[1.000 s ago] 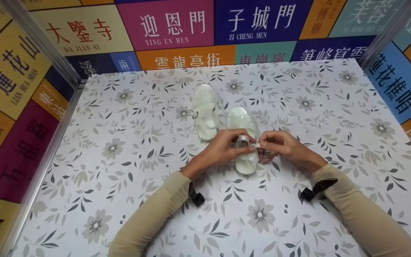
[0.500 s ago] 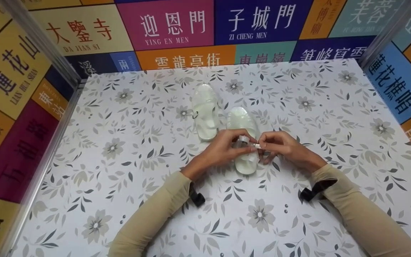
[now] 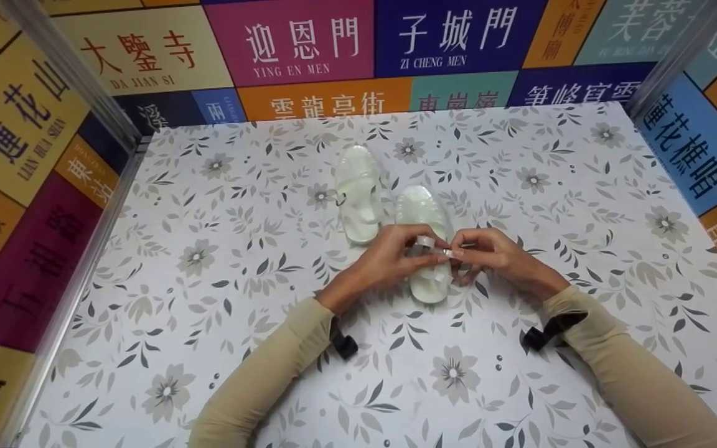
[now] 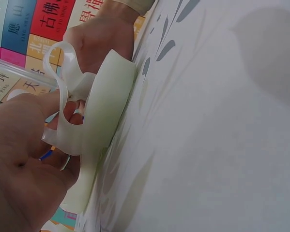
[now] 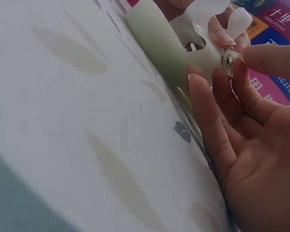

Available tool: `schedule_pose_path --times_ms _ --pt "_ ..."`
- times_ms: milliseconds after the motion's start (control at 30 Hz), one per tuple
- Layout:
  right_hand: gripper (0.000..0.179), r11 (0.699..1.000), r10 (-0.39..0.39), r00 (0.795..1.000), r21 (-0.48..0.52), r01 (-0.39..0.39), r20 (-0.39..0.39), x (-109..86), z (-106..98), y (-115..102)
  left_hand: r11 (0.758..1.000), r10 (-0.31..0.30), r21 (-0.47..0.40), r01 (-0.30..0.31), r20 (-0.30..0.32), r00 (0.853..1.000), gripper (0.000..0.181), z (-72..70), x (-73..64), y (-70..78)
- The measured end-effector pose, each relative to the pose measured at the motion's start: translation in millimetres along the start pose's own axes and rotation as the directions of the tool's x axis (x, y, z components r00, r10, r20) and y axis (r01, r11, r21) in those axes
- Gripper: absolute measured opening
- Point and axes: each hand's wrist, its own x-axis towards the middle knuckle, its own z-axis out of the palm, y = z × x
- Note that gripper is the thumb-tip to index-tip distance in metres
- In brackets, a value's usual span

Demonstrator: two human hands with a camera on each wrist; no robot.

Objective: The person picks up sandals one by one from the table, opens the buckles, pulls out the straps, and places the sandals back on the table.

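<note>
A pale green, glossy sandal [image 3: 419, 202] lies on the patterned table between the two hands, toe away from the body. My left hand [image 3: 389, 258] reaches in from its left side and grips its straps; the looped strap [image 4: 63, 89] rises beside the fingers in the left wrist view. On the sandal's other side, my right hand [image 3: 492, 256] pinches the strap end at a small metal buckle [image 5: 227, 62]. Its thumb and index finger meet there, while its other fingers lie along the sole. Fingers partly cover the straps in the head view.
A matching sandal [image 3: 358, 171] sits just to the left and farther back, with a small dark buckle at its side. The table [image 3: 259, 373] has a white cover printed with grey flowers. Colourful panels with writing [image 3: 309, 43] stand behind it and along both sides.
</note>
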Motion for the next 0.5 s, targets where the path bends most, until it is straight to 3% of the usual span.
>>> schedule_pose_path --times_ms 200,500 --pt "0.022 1.0 -0.007 1.0 -0.012 0.007 0.008 0.0 0.6 1.3 0.999 -0.016 -0.029 0.017 0.008 1.0 0.02 -0.9 -1.3 -0.2" --pt "0.019 1.0 -0.007 1.0 -0.03 0.006 -0.026 0.0 1.7 3.8 1.0 0.022 0.017 -0.022 -0.013 1.0 0.018 -0.2 0.8 1.9"
